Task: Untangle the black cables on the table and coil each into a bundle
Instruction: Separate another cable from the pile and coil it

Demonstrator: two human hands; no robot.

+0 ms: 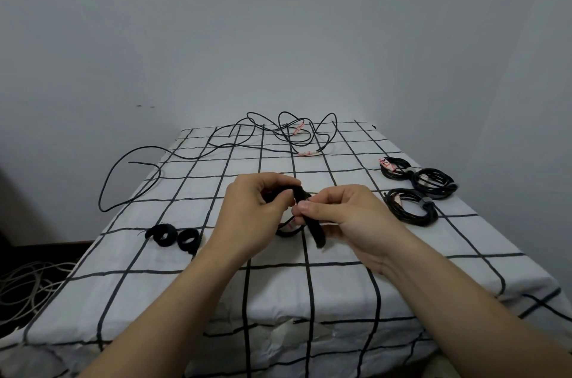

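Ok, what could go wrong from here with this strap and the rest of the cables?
1. The black strap pinched by the right hand hangs with its end free. The small coil held by the left hand might spring open before it is wrapped.
2. The loose cable loops off the left side of the table. It could slide down or snag when pulled.

Dim, flat, cool-toned indoor light.
Faint soft shadows lie on the tablecloth; the wall looks grainy; frame edges bow and darken, lower left deepest.
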